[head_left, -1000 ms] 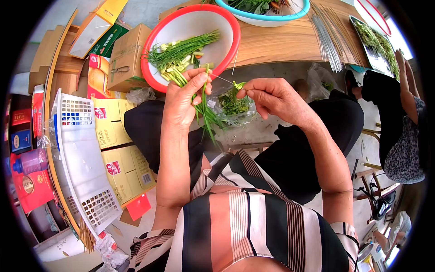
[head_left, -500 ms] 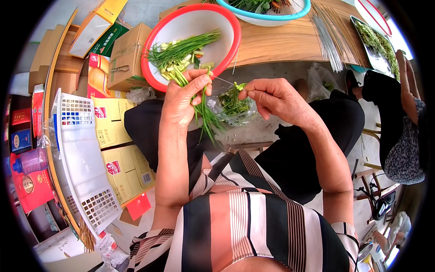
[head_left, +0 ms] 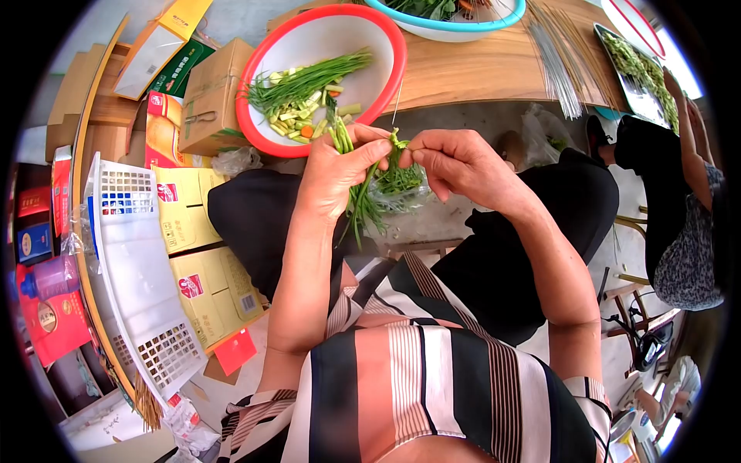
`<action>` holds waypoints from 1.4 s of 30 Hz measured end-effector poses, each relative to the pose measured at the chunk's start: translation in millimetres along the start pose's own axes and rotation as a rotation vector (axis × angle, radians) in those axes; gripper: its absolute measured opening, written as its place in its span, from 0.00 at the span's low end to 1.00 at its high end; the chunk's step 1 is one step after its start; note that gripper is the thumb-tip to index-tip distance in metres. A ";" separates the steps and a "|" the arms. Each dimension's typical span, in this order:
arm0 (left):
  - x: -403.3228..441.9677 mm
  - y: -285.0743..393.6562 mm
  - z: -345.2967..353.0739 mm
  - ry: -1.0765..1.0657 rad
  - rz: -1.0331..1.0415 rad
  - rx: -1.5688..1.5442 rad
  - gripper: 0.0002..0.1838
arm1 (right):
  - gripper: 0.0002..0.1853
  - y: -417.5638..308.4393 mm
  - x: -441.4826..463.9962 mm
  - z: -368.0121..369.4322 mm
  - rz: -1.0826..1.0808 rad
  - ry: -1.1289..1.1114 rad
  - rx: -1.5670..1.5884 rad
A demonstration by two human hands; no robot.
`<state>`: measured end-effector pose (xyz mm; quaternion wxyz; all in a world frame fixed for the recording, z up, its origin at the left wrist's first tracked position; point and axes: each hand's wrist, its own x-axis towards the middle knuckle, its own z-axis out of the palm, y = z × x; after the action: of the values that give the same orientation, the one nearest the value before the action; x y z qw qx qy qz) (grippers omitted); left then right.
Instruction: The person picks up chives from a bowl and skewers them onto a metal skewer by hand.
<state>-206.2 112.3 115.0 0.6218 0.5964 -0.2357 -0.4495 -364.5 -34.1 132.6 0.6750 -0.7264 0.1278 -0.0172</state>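
Observation:
In my left hand [head_left: 336,170] is a bunch of long green stalks [head_left: 361,208], their leafy ends hanging below the fingers. My right hand [head_left: 459,166] is closed in a pinch close beside it, fingertips on a small knot of green [head_left: 397,142]. A thin metal skewer [head_left: 398,104] rises from that knot. Past my left hand, a red-rimmed white basin [head_left: 400,58] holds a bundle of green stalks [head_left: 309,80], cut pale-green pieces [head_left: 297,119] and an orange piece. A clear plastic bag [head_left: 409,199] with greens lies below the hands.
Metal skewers [head_left: 557,69] lie on the wooden table [head_left: 463,73], between a blue-rimmed basin [head_left: 463,28] and a tray of greens [head_left: 637,73]. Cartons [head_left: 216,96] and a white basket [head_left: 135,255] stand at left. Another person [head_left: 687,224] sits at right.
My left hand has moved right, closer to my right hand, with the stalks. The skewer, earlier slanting between the hands, now points up toward the table.

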 end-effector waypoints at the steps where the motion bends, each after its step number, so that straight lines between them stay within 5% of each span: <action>1: 0.6 -0.8 2.5 0.000 0.000 -0.001 0.10 | 0.11 0.1 0.4 0.4 0.000 0.023 -0.005; 4: 3.4 -2.5 14.5 0.168 0.094 0.058 0.09 | 0.11 11.9 4.5 -0.7 -0.016 0.101 0.037; 8: 4.8 -6.9 7.5 0.119 0.075 0.154 0.09 | 0.09 16.9 9.8 -5.3 -0.066 0.314 0.125; 13: 3.9 -5.9 32.9 -0.129 -0.108 0.080 0.09 | 0.08 6.1 7.9 0.3 -0.109 0.290 0.172; 20: 2.4 -4.5 41.8 -0.182 -0.104 0.197 0.09 | 0.06 8.1 8.0 -1.4 -0.094 0.242 0.214; 31: 4.2 -11.3 35.8 -0.197 -0.085 0.141 0.08 | 0.07 16.8 9.7 -3.3 -0.040 0.258 -0.016; 36: -0.6 -10.8 28.8 -0.256 -0.076 -0.096 0.10 | 0.08 10.3 7.3 -5.7 -0.031 0.260 0.156; 42: 3.2 -17.6 30.3 -0.070 0.060 -0.161 0.12 | 0.07 18.9 10.6 -6.3 -0.040 0.293 0.091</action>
<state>-234.6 95.6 102.8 0.6723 0.5209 -0.2383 -0.4688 -358.6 -43.6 113.0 0.6809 -0.6873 0.2094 -0.1420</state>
